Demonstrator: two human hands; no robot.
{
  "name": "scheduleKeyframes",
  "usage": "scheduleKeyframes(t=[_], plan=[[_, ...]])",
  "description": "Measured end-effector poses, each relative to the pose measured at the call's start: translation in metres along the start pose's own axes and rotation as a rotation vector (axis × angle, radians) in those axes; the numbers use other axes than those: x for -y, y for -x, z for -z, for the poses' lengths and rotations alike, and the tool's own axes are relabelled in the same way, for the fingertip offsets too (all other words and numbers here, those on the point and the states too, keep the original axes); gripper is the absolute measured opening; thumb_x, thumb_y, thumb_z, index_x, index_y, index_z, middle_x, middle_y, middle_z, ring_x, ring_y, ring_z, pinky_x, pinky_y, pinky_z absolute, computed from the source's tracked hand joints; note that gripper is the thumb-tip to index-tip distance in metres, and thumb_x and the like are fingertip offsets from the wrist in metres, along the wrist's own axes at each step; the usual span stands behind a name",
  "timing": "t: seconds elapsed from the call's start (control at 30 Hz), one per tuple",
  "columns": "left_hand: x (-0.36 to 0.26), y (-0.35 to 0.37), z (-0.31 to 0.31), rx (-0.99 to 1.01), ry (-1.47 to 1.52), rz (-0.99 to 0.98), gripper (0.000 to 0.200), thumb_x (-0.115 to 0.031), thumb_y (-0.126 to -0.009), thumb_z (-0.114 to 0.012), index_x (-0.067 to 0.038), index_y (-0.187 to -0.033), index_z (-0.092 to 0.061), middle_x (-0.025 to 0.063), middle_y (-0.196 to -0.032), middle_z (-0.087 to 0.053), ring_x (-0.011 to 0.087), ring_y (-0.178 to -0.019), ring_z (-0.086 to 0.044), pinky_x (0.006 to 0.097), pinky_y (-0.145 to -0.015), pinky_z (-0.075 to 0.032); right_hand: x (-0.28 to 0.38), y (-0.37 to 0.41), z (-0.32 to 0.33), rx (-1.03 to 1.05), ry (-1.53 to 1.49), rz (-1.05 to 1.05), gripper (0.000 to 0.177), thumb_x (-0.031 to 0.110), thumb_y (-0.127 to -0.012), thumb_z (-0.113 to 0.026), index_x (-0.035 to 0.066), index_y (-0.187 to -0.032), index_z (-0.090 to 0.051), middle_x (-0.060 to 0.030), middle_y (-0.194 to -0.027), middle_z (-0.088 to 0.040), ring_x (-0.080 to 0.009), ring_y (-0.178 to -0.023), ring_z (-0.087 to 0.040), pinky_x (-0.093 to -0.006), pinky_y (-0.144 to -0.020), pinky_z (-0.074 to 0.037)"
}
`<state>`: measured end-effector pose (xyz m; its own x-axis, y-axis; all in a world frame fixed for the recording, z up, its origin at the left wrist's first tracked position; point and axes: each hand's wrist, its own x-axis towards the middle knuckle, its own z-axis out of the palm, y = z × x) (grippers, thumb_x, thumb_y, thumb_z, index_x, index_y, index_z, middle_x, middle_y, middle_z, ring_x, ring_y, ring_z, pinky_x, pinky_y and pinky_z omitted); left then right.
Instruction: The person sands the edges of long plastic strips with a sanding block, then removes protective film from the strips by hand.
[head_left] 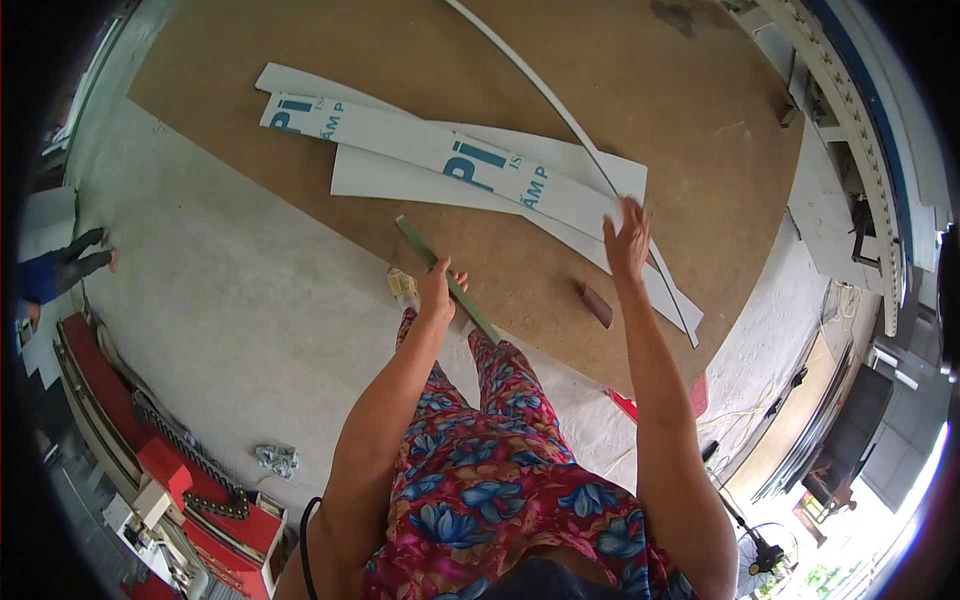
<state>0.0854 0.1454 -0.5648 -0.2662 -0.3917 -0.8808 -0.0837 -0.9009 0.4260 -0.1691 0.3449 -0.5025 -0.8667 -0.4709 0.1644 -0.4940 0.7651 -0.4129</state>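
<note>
My left hand (437,290) is closed around a long thin green strip (425,250) that runs from upper left down to lower right over my legs. My right hand (628,238) is raised with fingers spread, reaching over the end of a pile of white panel offcuts (420,180), some printed with blue letters, lying on a large brown board (620,90) on the floor. A thin curved white strip (545,95) crosses the board past my right hand. I cannot tell whether that hand touches the strip or the panels.
A small dark brown block (595,303) lies on the board near its edge. Grey concrete floor (240,300) spreads to the left. A red machine with chain (170,470) stands at lower left, a crumpled rag (277,459) beside it. Another person's legs (65,265) show at far left. White framework (850,150) lines the right.
</note>
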Motion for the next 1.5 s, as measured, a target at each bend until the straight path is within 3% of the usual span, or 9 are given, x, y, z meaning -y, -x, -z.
scheduleKeyframes(t=[0.07,0.2,0.53,0.8,0.93,1.07,1.23,1.47,1.5], plan=[[0.002,-0.002,-0.007,0.020,0.043,0.010,0.022,-0.028,-0.090,-0.058,-0.008,-0.097,-0.053,0.0042,-0.076,-0.046,0.0251,-0.087,-0.056,0.0413,-0.079,-0.045,-0.009,-0.029,-0.014,0.015,0.114,-0.019,0.053,0.016,-0.078,-0.067,0.010,-0.128,-0.050,-0.0127,-0.131,-0.049,-0.0320,-0.119,-0.047,-0.0446,-0.095,-0.041],[-0.002,0.005,-0.021,0.034,0.118,0.028,0.023,-0.025,-0.086,-0.062,-0.006,-0.095,-0.054,0.0066,-0.078,-0.051,0.0243,-0.077,-0.058,0.0419,-0.074,-0.047,-0.016,-0.056,-0.030,0.243,0.198,-0.240,0.041,0.017,-0.080,-0.065,0.012,-0.120,-0.058,-0.0129,-0.116,-0.058,-0.0309,-0.110,-0.053,-0.0467,-0.092,-0.043],[-0.019,0.006,-0.029,0.006,0.123,0.020,0.024,-0.029,-0.089,-0.060,-0.007,-0.096,-0.054,0.0081,-0.084,-0.056,0.0240,-0.079,-0.061,0.0381,-0.074,-0.049,-0.016,-0.051,-0.018,-0.010,0.033,0.033,0.030,0.008,-0.079,-0.064,0.012,-0.109,-0.062,-0.0113,-0.093,-0.058,-0.0308,-0.086,-0.059,-0.0429,-0.072,-0.048],[-0.030,0.010,-0.046,0.034,0.320,0.049,0.022,-0.026,-0.095,-0.050,-0.004,-0.096,-0.049,0.0089,-0.090,-0.049,0.0217,-0.086,-0.053,0.0412,-0.088,-0.050,-0.044,-0.095,-0.005,-0.130,0.337,-0.072,0.031,0.014,-0.081,-0.064,0.011,-0.111,-0.062,-0.0097,-0.106,-0.060,-0.0282,-0.103,-0.055,-0.0448,-0.089,-0.042],[-0.033,0.023,-0.078,0.089,0.351,0.076,0.028,-0.029,-0.097,-0.046,-0.002,-0.102,-0.044,0.0129,-0.094,-0.049,0.0252,-0.093,-0.054,0.0426,-0.089,-0.049,-0.014,-0.069,0.005,-0.072,-0.058,0.132,0.029,0.017,-0.081,-0.068,0.010,-0.108,-0.061,-0.0131,-0.102,-0.062,-0.0308,-0.096,-0.060,-0.0370,-0.082,-0.049],[-0.042,0.026,-0.120,0.184,0.359,0.074,0.035,-0.034,-0.099,-0.039,0.000,-0.108,-0.039,0.0190,-0.106,-0.051,0.0303,-0.103,-0.054,0.0451,-0.090,-0.048,0.041,-0.008,0.012,0.410,-0.629,0.101,0.038,0.020,-0.076,-0.074,0.007,-0.110,-0.062,-0.0119,-0.106,-0.063,-0.0238,-0.092,-0.062,-0.0327,-0.081,-0.050],[-0.057,0.026,-0.173,0.212,0.264,0.042,0.044,-0.036,-0.100,-0.035,0.004,-0.118,-0.034,0.0241,-0.118,-0.046,0.0355,-0.108,-0.052,0.0507,-0.095,-0.043,0.050,0.015,0.028,0.244,-0.475,-0.080,0.038,0.022,-0.082,-0.067,0.004,-0.114,-0.060,-0.0170,-0.113,-0.059,-0.0313,-0.101,-0.060,-0.0382,-0.087,-0.047],[-0.064,0.020,-0.181,0.305,0.035,0.034,0.074,-0.031,-0.097,-0.044,0.005,-0.143,0.002,0.0302,-0.140,-0.022,0.0415,-0.125,-0.039,0.0533,-0.104,-0.036,-0.002,0.079,0.022,0.140,-0.300,-0.224,0.048,0.017,-0.076,-0.069,0.004,-0.119,-0.055,-0.0161,-0.116,-0.054,-0.0334,-0.106,-0.055,-0.0404,-0.087,-0.046],[-0.065,0.017,-0.178,0.294,0.062,0.120,0.066,-0.029,-0.097,-0.047,0.000,-0.144,-0.012,0.0251,-0.146,-0.021,0.0344,-0.117,-0.045,0.0550,-0.102,-0.036,-0.006,0.090,0.024,0.157,-0.278,-0.212,0.048,0.016,-0.074,-0.069,0.004,-0.119,-0.055,-0.0157,-0.114,-0.054,-0.0334,-0.106,-0.054,-0.0409,-0.087,-0.046]])
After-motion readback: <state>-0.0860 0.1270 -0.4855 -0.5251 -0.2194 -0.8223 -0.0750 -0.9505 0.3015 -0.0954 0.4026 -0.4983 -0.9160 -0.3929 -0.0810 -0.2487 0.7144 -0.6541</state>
